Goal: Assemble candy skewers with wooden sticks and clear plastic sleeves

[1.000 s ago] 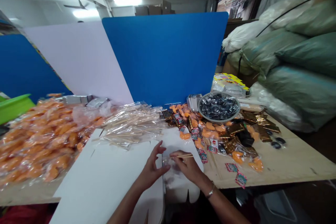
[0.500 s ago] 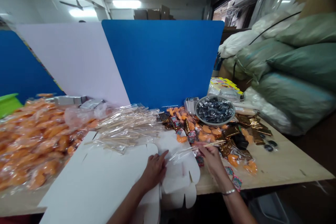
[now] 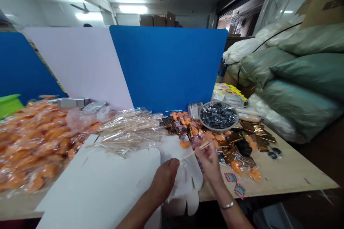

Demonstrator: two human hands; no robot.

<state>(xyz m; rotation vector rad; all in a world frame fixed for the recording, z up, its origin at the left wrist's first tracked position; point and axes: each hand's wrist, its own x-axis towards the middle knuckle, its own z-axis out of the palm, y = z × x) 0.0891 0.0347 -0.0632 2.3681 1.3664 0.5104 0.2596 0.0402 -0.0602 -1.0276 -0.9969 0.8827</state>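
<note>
My right hand [image 3: 209,159], with a bracelet at its wrist, is closed around thin wooden sticks [image 3: 204,145] whose ends point up to the right. A clear plastic sleeve [image 3: 188,156] runs from the sticks to my left hand [image 3: 166,176], which pinches its other end. Both hands are above flat white cardboard boxes [image 3: 107,186]. Just behind them lies a pile of wooden sticks in clear sleeves [image 3: 131,127]. Orange pieces [image 3: 185,144] and small printed packets [image 3: 239,189] lie near my right hand.
A grey bowl [image 3: 200,118] of black wrapped pieces stands at the back right, among brown-gold packets [image 3: 236,137]. Bagged orange pieces [image 3: 40,139] are heaped at left. A blue panel [image 3: 166,68] rises behind the table. Large sacks [image 3: 301,96] are stacked at right.
My left hand has gone from a pointing finger on the cardboard to a pinch on the sleeve's end. My right hand has tilted the sticks more steeply and shifted slightly left.
</note>
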